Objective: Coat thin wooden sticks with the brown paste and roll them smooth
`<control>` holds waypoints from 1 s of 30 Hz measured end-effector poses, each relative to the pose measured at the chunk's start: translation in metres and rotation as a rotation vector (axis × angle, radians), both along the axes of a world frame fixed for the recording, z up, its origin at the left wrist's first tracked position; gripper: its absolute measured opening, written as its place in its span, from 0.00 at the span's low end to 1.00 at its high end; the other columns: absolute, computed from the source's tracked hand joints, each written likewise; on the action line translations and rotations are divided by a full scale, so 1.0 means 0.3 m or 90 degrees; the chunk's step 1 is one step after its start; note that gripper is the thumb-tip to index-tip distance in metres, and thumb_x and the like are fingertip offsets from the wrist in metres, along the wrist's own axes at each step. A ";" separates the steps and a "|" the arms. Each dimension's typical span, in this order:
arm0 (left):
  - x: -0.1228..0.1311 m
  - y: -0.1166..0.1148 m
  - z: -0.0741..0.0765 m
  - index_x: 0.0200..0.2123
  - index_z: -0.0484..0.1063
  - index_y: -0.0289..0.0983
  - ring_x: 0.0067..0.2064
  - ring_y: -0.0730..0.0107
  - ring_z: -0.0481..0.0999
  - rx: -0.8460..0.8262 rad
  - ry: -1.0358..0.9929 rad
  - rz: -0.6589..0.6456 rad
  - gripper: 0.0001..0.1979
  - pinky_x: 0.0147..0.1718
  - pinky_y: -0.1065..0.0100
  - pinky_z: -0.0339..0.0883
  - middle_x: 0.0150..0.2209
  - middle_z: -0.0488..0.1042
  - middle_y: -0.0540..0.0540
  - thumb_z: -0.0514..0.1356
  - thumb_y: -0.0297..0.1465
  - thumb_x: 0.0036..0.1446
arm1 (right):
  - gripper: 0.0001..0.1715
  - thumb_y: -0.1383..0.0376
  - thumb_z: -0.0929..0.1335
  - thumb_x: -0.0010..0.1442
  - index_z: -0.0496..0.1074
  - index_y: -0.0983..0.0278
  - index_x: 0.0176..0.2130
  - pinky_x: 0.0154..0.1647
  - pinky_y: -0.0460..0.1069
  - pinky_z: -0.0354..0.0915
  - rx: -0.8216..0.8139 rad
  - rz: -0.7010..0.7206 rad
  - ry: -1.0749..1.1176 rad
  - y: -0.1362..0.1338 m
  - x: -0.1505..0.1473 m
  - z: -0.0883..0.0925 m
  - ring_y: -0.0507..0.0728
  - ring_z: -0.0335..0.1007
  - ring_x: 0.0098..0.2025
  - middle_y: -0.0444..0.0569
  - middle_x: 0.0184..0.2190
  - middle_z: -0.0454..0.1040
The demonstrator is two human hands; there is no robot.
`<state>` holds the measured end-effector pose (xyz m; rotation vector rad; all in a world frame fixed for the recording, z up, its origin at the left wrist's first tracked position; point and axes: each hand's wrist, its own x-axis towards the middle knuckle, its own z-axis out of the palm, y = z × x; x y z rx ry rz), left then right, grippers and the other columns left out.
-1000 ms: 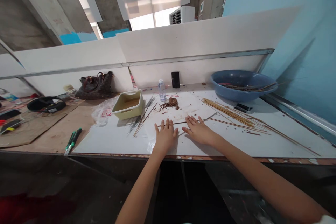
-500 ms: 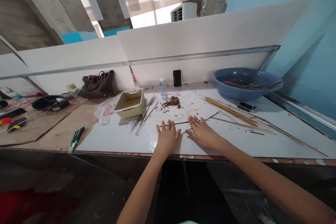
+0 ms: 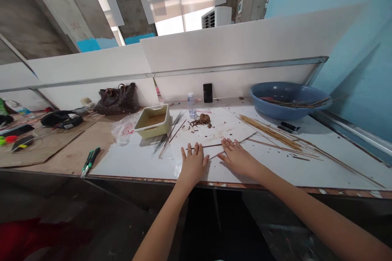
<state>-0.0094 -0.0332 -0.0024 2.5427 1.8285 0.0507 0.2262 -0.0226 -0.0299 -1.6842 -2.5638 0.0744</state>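
1. Your left hand (image 3: 192, 165) and right hand (image 3: 239, 159) lie wide open, palms down and fingers spread on the board (image 3: 128, 163). Neither is closed on anything.
2. In the head view, a thin brown stick (image 3: 203, 146) lies across the board, just beyond your left fingertips and running up to your right fingertips. A pale stick (image 3: 235, 143) slants from between your hands toward the far right.
3. Flat fingers are likely to roll a stick this thin, so it would be safer to pinch it with fingertip and thumb at its middle, lifting straight up to keep it clear of its neighbours.
4. Right of your right hand on the board lies a loose sheaf of sticks (image 3: 269, 132), and beyond it sits a blue bowl (image 3: 255, 98) holding more. Left of your left hand is a dark spiky bunch (image 3: 171, 134), with a cream tray (image 3: 151, 128) farther left. Brown scraps (image 3: 202, 120) lie toward the board's far edge.
5. Your right fingers hide part of the brown stick's end, so you cannot tell whether they touch it. Your palms hide whatever may lie beneath them, and the bowl's rim hides how many sticks it holds.
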 end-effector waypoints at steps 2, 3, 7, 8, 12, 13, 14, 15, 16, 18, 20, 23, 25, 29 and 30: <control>-0.017 -0.036 -0.022 0.82 0.56 0.34 0.83 0.30 0.51 0.019 0.003 -0.020 0.34 0.78 0.26 0.44 0.82 0.57 0.36 0.45 0.44 0.83 | 0.49 0.42 0.53 0.82 0.53 0.73 0.82 0.84 0.71 0.48 0.022 -0.005 0.010 -0.037 0.003 -0.033 0.70 0.47 0.85 0.71 0.82 0.52; -0.023 -0.046 -0.027 0.82 0.56 0.35 0.82 0.30 0.52 0.024 0.006 -0.028 0.34 0.78 0.26 0.45 0.81 0.58 0.36 0.45 0.44 0.83 | 0.49 0.42 0.53 0.81 0.52 0.72 0.83 0.83 0.71 0.49 0.027 -0.010 0.012 -0.049 0.004 -0.044 0.71 0.47 0.85 0.70 0.82 0.52; -0.011 -0.010 0.001 0.82 0.57 0.34 0.81 0.29 0.56 0.011 0.017 -0.016 0.34 0.78 0.27 0.46 0.80 0.61 0.34 0.47 0.44 0.82 | 0.47 0.44 0.57 0.81 0.56 0.70 0.82 0.84 0.71 0.46 0.005 0.004 -0.002 -0.026 -0.004 -0.020 0.73 0.47 0.84 0.71 0.81 0.54; -0.004 0.007 0.012 0.81 0.58 0.33 0.81 0.28 0.57 0.003 0.017 -0.008 0.33 0.78 0.27 0.45 0.80 0.61 0.34 0.47 0.43 0.82 | 0.46 0.44 0.56 0.81 0.58 0.70 0.81 0.84 0.71 0.44 -0.003 0.010 -0.008 -0.009 -0.006 -0.005 0.73 0.47 0.85 0.71 0.81 0.54; 0.005 0.020 0.010 0.81 0.58 0.31 0.82 0.29 0.53 0.009 0.004 0.007 0.33 0.79 0.28 0.43 0.81 0.58 0.35 0.47 0.42 0.82 | 0.47 0.44 0.53 0.82 0.53 0.73 0.82 0.84 0.71 0.44 -0.010 -0.005 0.009 0.024 0.001 0.015 0.71 0.45 0.85 0.71 0.81 0.53; -0.001 0.004 -0.002 0.81 0.58 0.32 0.82 0.30 0.52 0.020 -0.001 0.005 0.33 0.79 0.28 0.43 0.81 0.57 0.35 0.47 0.42 0.82 | 0.48 0.44 0.53 0.82 0.51 0.73 0.83 0.84 0.71 0.45 -0.007 -0.002 0.018 0.016 0.008 0.006 0.71 0.45 0.85 0.71 0.82 0.52; -0.009 -0.016 -0.017 0.82 0.57 0.32 0.83 0.31 0.51 0.031 -0.006 0.001 0.33 0.79 0.29 0.44 0.81 0.57 0.36 0.47 0.42 0.82 | 0.48 0.44 0.53 0.82 0.50 0.73 0.83 0.84 0.72 0.45 -0.003 0.006 0.025 0.002 0.017 -0.008 0.71 0.44 0.85 0.70 0.82 0.51; -0.017 -0.038 -0.032 0.82 0.57 0.33 0.83 0.33 0.51 0.038 -0.010 -0.002 0.33 0.79 0.29 0.44 0.82 0.56 0.37 0.47 0.42 0.82 | 0.48 0.44 0.54 0.82 0.49 0.73 0.83 0.84 0.72 0.46 0.003 0.016 0.030 -0.015 0.025 -0.022 0.71 0.44 0.85 0.70 0.82 0.50; -0.025 -0.058 -0.045 0.82 0.57 0.35 0.83 0.34 0.50 0.044 -0.013 -0.005 0.33 0.79 0.28 0.45 0.82 0.56 0.37 0.48 0.42 0.82 | 0.48 0.44 0.55 0.82 0.49 0.73 0.83 0.84 0.73 0.46 0.008 0.022 0.031 -0.033 0.032 -0.034 0.71 0.44 0.85 0.70 0.82 0.50; -0.032 -0.084 -0.059 0.82 0.58 0.36 0.84 0.35 0.49 0.058 -0.015 -0.011 0.33 0.79 0.27 0.46 0.82 0.56 0.38 0.49 0.42 0.81 | 0.48 0.44 0.55 0.82 0.48 0.72 0.83 0.83 0.73 0.48 0.024 0.024 0.036 -0.062 0.038 -0.044 0.71 0.45 0.85 0.69 0.82 0.50; -0.022 -0.083 -0.054 0.81 0.58 0.36 0.84 0.38 0.49 0.073 -0.014 -0.029 0.32 0.79 0.29 0.46 0.81 0.58 0.37 0.49 0.41 0.81 | 0.48 0.44 0.55 0.82 0.47 0.70 0.84 0.83 0.72 0.49 0.038 0.027 0.050 -0.075 0.025 -0.030 0.70 0.45 0.85 0.68 0.82 0.50; 0.024 -0.039 -0.022 0.81 0.57 0.34 0.84 0.46 0.53 0.072 -0.020 -0.057 0.32 0.81 0.35 0.46 0.81 0.58 0.35 0.48 0.39 0.82 | 0.49 0.42 0.53 0.82 0.48 0.71 0.84 0.84 0.70 0.48 0.022 0.031 0.066 -0.060 -0.026 0.017 0.68 0.44 0.85 0.66 0.82 0.49; 0.062 -0.002 -0.002 0.81 0.57 0.33 0.83 0.49 0.54 0.048 -0.028 -0.063 0.32 0.81 0.38 0.45 0.81 0.57 0.35 0.48 0.39 0.81 | 0.50 0.42 0.51 0.81 0.50 0.74 0.83 0.85 0.69 0.46 -0.014 0.019 0.065 -0.036 -0.069 0.046 0.68 0.43 0.85 0.67 0.83 0.48; 0.101 0.018 -0.004 0.81 0.56 0.29 0.84 0.49 0.52 -0.011 -0.053 -0.066 0.33 0.82 0.41 0.45 0.82 0.54 0.34 0.47 0.37 0.80 | 0.52 0.42 0.49 0.81 0.51 0.78 0.82 0.85 0.68 0.44 -0.044 -0.017 0.069 -0.021 -0.124 0.049 0.68 0.42 0.86 0.70 0.82 0.48; 0.099 0.007 -0.016 0.81 0.56 0.29 0.84 0.49 0.51 -0.010 -0.060 -0.067 0.33 0.81 0.41 0.46 0.82 0.54 0.34 0.47 0.36 0.80 | 0.53 0.42 0.49 0.81 0.51 0.79 0.82 0.86 0.67 0.43 -0.041 -0.021 0.074 -0.031 -0.127 0.039 0.68 0.42 0.86 0.70 0.82 0.48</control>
